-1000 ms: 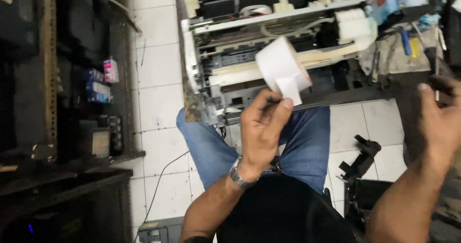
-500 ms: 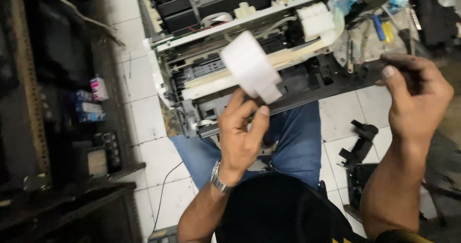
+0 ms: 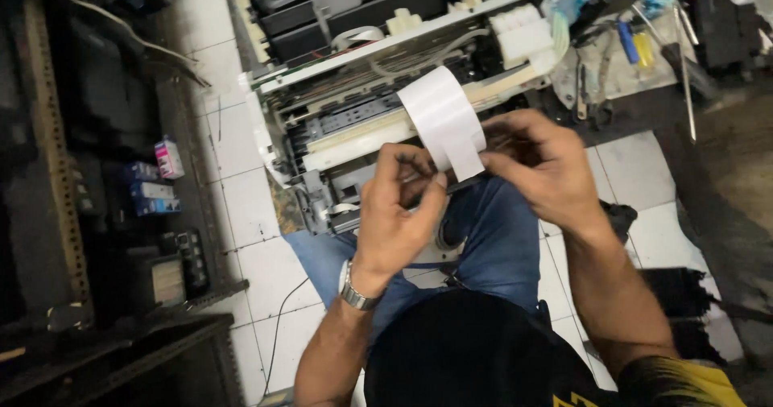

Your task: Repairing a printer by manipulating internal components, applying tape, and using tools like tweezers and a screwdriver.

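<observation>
**Two hands work a white strip over an opened printer**

A wide white strip [image 3: 441, 117], looped like a flat ribbon or a band of tape, rises in front of a stripped-down printer [image 3: 354, 117] and curls back toward the person's lap. The left hand [image 3: 398, 214] pinches the strip's lower end between thumb and fingertips, holding it taut, while the right hand [image 3: 539, 169] closes its fingers on the same end from the other side, apparently to steady or peel it; exactly where the right fingertips meet the strip is hard to make out. A metal wristwatch [image 3: 354, 290] sits on the left wrist. The printer rests against the knees, in blue jeans [image 3: 499, 246], with its cover off, leaving the inner parts within reach. Screwdrivers [image 3: 636, 45] lie beyond it, at the right. Small ink boxes [image 3: 157, 177] sit on a dark shelf at the left, above a white tiled floor [image 3: 266, 270].
</observation>
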